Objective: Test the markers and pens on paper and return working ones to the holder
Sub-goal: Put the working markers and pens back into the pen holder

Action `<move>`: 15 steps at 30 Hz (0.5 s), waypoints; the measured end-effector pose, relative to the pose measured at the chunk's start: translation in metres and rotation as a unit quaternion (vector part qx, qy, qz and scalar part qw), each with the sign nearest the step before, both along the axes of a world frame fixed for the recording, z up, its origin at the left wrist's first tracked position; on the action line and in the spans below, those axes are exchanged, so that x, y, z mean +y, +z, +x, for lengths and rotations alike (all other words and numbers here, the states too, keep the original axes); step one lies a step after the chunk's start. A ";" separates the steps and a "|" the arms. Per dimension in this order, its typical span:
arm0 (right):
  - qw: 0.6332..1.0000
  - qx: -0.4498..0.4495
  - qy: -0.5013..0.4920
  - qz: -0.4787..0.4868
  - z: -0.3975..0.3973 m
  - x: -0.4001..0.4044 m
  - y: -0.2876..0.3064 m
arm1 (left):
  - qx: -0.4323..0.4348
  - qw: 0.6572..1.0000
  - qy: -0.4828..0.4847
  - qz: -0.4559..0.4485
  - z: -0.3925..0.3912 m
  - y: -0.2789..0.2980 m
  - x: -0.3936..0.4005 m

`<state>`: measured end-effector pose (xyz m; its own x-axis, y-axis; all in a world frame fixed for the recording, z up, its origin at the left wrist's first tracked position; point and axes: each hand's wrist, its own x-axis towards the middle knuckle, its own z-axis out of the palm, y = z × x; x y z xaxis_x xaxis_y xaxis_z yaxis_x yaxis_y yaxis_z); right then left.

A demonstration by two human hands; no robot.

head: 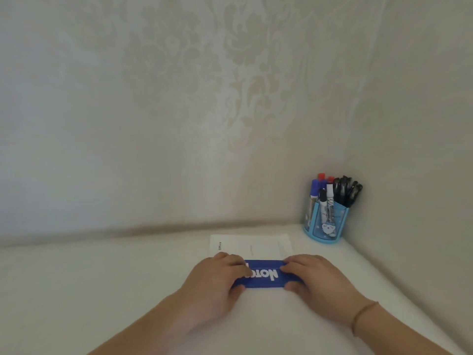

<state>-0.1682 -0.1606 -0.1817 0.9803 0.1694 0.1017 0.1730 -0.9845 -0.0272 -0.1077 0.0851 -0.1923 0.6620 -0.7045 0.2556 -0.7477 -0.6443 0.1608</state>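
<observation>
- Between the two hands lies a blue notebook with white lettering, flat on the white desk.
- Left hand grips the notebook's left end, fingers curled over the top edge and thumb at the near edge.
- Right hand grips the right end likewise, thumb tucked against the near corner. A thin bracelet sits on that wrist.
- Judgement: the two-handed hold at opposite ends suggests the notebook is being squared up or readied for opening, to serve as the writing surface.
- Just beyond the hands, touching or partly under the notebook's far edge, lies a white printed sheet of paper; which of the two cannot be told.
- Beyond the right hand and out to its right, well apart, a light blue pen holder stands upright in the corner where the patterned wall meets the desk.
- Markers and pens stand in the holder, caps up: blue and red caps to the left, a cluster of black ones to the right. Exact count cannot be told.
- Judgement: neither hand holds a pen; testing is not yet begun, and the right hand is the nearer one for the reach to the holder.
</observation>
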 end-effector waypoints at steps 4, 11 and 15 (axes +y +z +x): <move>0.995 -0.051 -0.070 0.041 0.011 -0.036 -0.012 | -0.020 1.000 0.008 0.010 0.013 -0.003 -0.055; 0.978 -0.086 -0.186 0.038 0.034 -0.031 -0.015 | 0.005 0.997 0.081 0.014 0.034 -0.003 -0.082; 0.975 -0.096 -0.187 0.069 0.016 -0.034 -0.010 | -0.026 0.997 0.068 0.023 -0.002 0.005 -0.088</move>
